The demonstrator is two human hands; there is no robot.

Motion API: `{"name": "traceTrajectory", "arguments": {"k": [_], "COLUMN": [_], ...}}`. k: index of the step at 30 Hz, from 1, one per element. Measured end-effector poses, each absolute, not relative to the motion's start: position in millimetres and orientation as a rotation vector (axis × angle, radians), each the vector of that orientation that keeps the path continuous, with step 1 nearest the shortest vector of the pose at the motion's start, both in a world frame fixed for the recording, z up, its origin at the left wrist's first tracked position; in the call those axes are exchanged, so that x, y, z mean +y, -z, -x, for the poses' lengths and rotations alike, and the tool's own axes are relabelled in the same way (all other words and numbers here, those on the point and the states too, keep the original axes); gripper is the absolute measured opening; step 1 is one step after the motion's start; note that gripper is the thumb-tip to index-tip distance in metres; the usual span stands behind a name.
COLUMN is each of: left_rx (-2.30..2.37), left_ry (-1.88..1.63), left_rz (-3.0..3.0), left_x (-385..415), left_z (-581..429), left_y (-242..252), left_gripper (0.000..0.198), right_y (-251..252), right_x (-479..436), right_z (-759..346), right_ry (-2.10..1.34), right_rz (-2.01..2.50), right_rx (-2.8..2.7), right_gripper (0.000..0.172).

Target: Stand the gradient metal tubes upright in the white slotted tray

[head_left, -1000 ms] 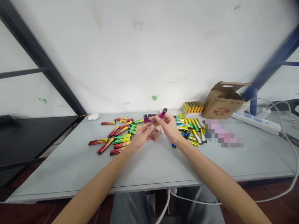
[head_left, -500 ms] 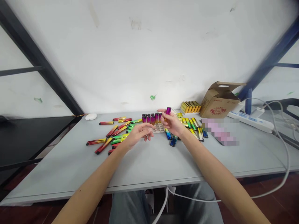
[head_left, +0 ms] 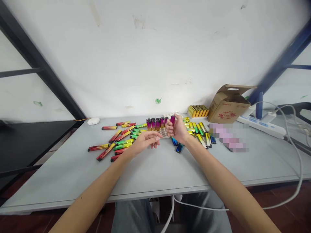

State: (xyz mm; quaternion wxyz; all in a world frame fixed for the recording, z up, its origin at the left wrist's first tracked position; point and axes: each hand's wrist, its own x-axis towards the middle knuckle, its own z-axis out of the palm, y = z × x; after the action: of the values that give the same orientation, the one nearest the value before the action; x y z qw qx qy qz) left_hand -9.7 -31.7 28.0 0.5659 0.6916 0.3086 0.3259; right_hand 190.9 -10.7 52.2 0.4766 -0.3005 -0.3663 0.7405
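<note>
My right hand [head_left: 179,132] is wrapped round a purple lighter [head_left: 172,120], held upright above the right side of a white tray with round holes [head_left: 163,132]. Several purple-and-gold lighters [head_left: 153,124] stand upright in the tray's left and back part. My left hand [head_left: 146,141] hovers at the tray's front left, fingers loosely stretched and nothing in them. Beside it lie loose green-and-yellow lighters [head_left: 123,146] and red-and-yellow lighters [head_left: 106,152]. Just under my right wrist are blue lighters [head_left: 179,148], partly covered by the hand.
Yellow and silver lighters [head_left: 202,141] lie to the right. Behind them stand a packed block of gold lighters [head_left: 198,111] and an open cardboard box [head_left: 225,108]. A power strip [head_left: 262,126], a blurred pink item [head_left: 228,137] and a small white case [head_left: 93,121] also rest on the table.
My right hand has turned and closed further round the purple lighter, which has come slightly down and left. My left hand has hardly moved.
</note>
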Motion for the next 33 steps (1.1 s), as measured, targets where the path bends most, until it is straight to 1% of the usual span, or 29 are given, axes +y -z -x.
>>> {"name": "traceTrajectory", "arguments": {"k": [4, 11, 18, 23, 28, 33], "left_rx": [0.752, 0.766, 0.768, 0.818, 0.982, 1.136], "left_ry": [-0.759, -0.740, -0.760, -0.783, -0.944, -1.136], "left_rz": [-1.629, -1.653, -1.649, -1.637, -1.640, -1.862], "left_x": [-31.8, -32.0, -31.8, -31.8, -30.0, -29.7], "left_z": [9.1, 8.8, 9.1, 7.2, 3.9, 4.5], "left_y": [-28.4, -27.9, -28.0, -29.1, -22.7, -17.5], "left_gripper": [0.031, 0.031, 0.029, 0.031, 0.027, 0.021], "right_y": [-56.7, -59.2, -55.5, -50.3, -48.7, -51.4], "right_x": [-13.9, -17.3, -18.2, -15.4, -14.3, -16.4], "right_z": [-187.7, -185.4, -182.8, -181.8, -181.1, -181.1], "right_ry": [-1.819, -1.823, -1.846, -1.785, -1.735, -1.724], "right_rz": [0.783, 0.800, 0.831, 0.875, 0.900, 0.908], "right_rx": [-0.887, -0.934, -0.968, -0.999, -1.047, -1.065], "right_gripper": [0.040, 0.034, 0.035, 0.035, 0.036, 0.036]}}
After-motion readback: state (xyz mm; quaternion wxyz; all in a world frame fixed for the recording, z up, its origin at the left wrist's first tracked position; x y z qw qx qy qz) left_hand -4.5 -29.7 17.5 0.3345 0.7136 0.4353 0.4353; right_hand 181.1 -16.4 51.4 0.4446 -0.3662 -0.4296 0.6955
